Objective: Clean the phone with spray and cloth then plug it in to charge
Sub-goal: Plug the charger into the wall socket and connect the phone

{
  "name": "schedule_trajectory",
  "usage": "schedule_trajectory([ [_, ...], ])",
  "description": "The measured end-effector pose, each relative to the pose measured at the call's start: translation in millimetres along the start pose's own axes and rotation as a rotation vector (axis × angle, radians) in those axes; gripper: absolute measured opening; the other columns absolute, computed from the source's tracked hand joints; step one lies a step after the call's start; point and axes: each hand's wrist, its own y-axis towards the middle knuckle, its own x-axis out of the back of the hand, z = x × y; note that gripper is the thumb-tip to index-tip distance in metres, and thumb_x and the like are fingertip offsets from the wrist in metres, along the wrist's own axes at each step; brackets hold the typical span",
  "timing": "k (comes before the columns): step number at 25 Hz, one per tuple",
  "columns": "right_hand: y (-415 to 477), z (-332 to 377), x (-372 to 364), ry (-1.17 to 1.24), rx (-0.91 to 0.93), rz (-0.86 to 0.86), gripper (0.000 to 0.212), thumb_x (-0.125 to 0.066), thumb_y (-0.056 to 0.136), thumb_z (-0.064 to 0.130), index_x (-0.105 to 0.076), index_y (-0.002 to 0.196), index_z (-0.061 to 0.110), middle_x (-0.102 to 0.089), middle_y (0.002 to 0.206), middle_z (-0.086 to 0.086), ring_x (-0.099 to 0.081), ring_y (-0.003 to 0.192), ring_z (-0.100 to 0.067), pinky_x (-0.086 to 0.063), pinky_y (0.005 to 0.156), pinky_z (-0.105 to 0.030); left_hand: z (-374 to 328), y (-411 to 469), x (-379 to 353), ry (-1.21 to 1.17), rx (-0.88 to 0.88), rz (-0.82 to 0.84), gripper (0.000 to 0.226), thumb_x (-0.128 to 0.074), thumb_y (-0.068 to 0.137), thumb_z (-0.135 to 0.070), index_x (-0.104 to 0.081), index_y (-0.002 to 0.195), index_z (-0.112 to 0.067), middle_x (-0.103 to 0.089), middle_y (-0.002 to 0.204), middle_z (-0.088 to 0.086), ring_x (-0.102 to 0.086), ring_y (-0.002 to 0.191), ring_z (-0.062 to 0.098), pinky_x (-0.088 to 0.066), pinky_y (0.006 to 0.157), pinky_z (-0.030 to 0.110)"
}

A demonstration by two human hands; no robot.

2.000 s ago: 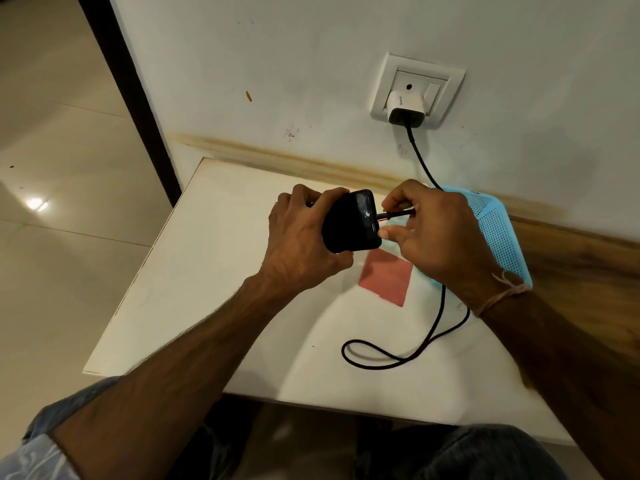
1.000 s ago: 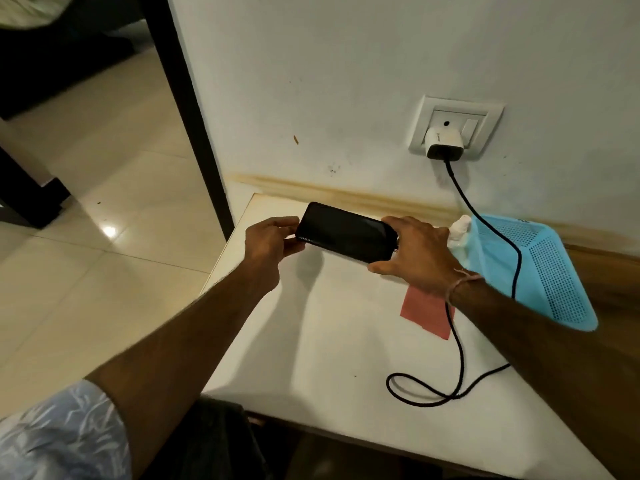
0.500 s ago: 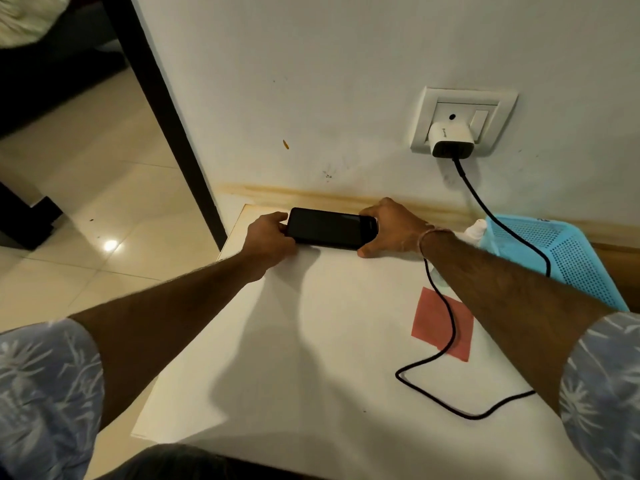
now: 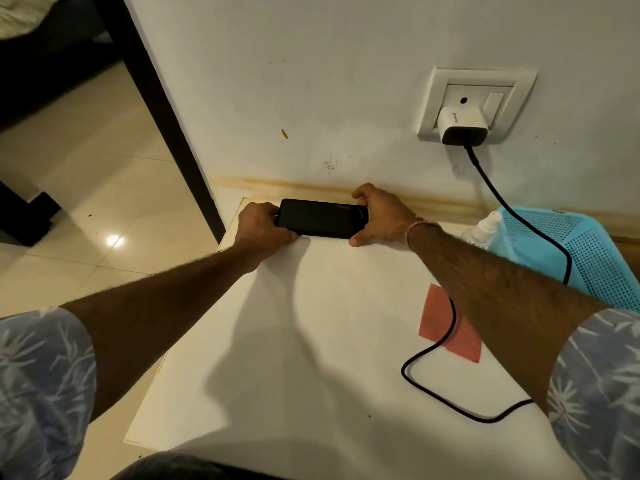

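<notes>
A black phone (image 4: 322, 218) lies screen up at the far left corner of the white table (image 4: 294, 341), close to the wall. My left hand (image 4: 259, 226) grips its left end and my right hand (image 4: 381, 213) grips its right end. A black cable (image 4: 446, 341) runs from the white charger (image 4: 462, 124) in the wall socket (image 4: 478, 95), over the basket and table, and disappears under my right forearm; its phone end is hidden by my right hand. A red cloth (image 4: 443, 325) lies flat on the table. A clear spray bottle (image 4: 483, 228) rests by the basket.
A light blue perforated basket (image 4: 588, 251) sits at the table's right against the wall. A dark door frame (image 4: 162, 109) stands left of the table, with tiled floor (image 4: 86, 188) beyond the table's left edge.
Two seconds ago the phone was held up near me with the cable plug at its end. Both hands carried it away to the table's far left corner and set it down flat.
</notes>
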Motion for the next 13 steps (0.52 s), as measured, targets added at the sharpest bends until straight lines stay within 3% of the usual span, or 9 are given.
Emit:
schedule_trajectory([
  [6, -4.3, 8.8, -4.8, 0.040, -0.040, -0.085, 0.085, -0.093, 0.058, 0.015, -0.044, 0.127, 0.013, -0.057, 0.125, -0.011, -0.056, 0.112, -0.030, -0.051, 0.097, -0.044, -0.4, 2.5, -3.7, -0.013, 0.018, -0.009, 0.058, -0.087, 0.073, -0.015, -0.066, 0.126, -0.007, -0.060, 0.107, 0.003, -0.058, 0.096, 0.020, -0.049, 0.078, 0.028],
  [10, -14.5, 15.8, -3.0, -0.096, -0.040, -0.091, 0.084, -0.087, 0.067, 0.025, -0.042, 0.136, 0.011, -0.053, 0.134, -0.013, -0.051, 0.122, -0.033, -0.044, 0.103, -0.043, -2.5, -2.0, -6.5, -0.026, 0.085, 0.004, 0.064, -0.085, 0.074, -0.017, -0.059, 0.132, -0.008, -0.058, 0.128, 0.013, -0.056, 0.113, 0.029, -0.051, 0.094, 0.038],
  [13, -35.8, 24.6, -0.8, -0.023, -0.041, -0.152, 0.080, -0.080, 0.077, 0.033, -0.040, 0.142, 0.010, -0.044, 0.144, -0.012, -0.043, 0.132, -0.031, -0.036, 0.110, -0.043, -15.2, -24.3, -10.8, 0.002, 0.148, -0.078, 0.080, -0.082, 0.078, -0.022, -0.043, 0.146, -0.010, -0.043, 0.143, 0.015, -0.041, 0.131, 0.036, -0.038, 0.110, 0.052],
])
